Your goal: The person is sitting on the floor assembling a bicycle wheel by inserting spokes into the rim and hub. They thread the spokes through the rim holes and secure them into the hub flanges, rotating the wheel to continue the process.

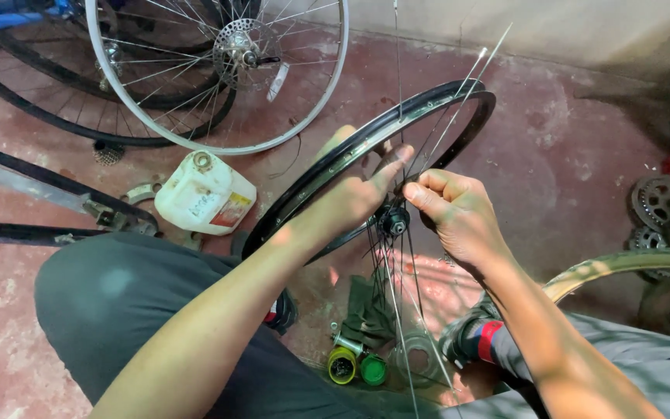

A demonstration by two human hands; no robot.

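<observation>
Head view shows two hands at one black rim (pixel 327 174): left hand (pixel 354 194) grips it, right hand (pixel 455 209) pinches a spoke (pixel 428 140). One silver wheel (pixel 304 116), one white jug (pixel 205 194) and two small tins (pixel 357 366) lie nearby.

A rim (pixel 366 151) stood between both knees, a jug (pixel 205 194) to its left, another wheel (pixel 219 74) lying behind.

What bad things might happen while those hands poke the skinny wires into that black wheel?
1. The loose spokes stick up with bare ends, so they might poke the person.
2. The left hand and right hand pinch near the hub; a spoke might slip or bend.
3. The black rim could tip onto the white jug.
</observation>
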